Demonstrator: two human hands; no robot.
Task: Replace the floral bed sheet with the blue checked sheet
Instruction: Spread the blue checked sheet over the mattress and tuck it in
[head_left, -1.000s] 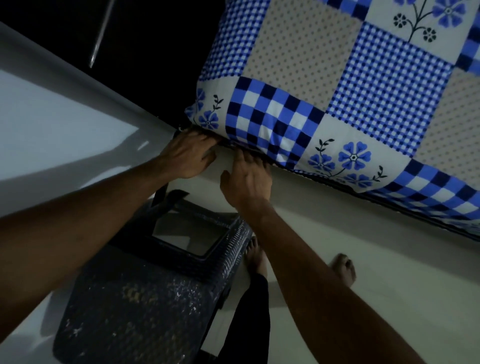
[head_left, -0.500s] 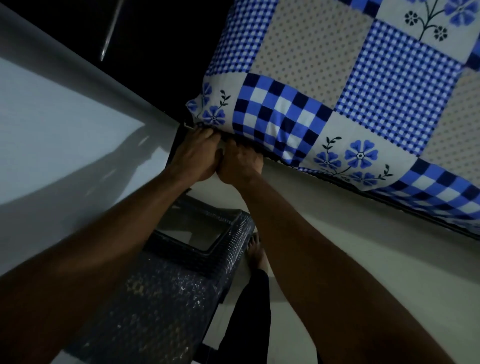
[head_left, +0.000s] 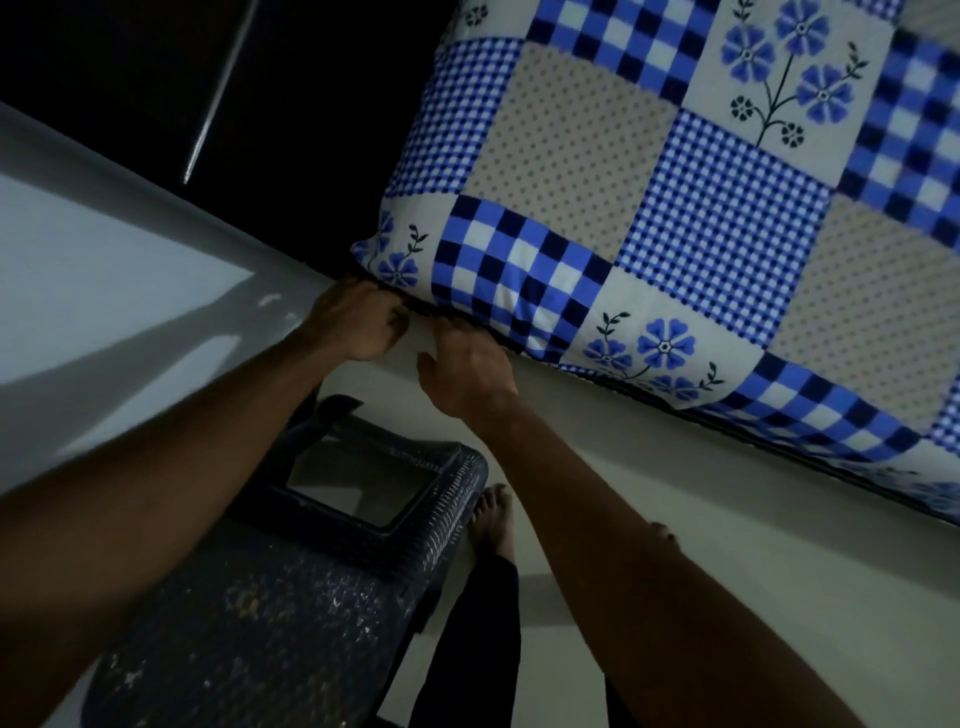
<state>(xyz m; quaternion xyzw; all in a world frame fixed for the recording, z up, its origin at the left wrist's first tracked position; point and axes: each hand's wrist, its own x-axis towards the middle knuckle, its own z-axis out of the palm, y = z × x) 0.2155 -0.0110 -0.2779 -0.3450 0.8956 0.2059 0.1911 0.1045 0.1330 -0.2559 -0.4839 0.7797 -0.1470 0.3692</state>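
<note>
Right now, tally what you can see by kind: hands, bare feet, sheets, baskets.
Hands: 2, the left hand and right hand, both at the sheet's corner edge
Bare feet: 1
Blue checked patchwork sheet with flower panels: 1
Dark woven plastic basket: 1
Total: 5

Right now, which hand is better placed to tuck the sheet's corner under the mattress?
Left, probably. The left hand sits at the corner of the blue checked sheet, fingers curled under its edge. The right hand is further along the side edge.

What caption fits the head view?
Both hands, left hand and right hand, tuck the blue checked sheet under the mattress corner.
</note>
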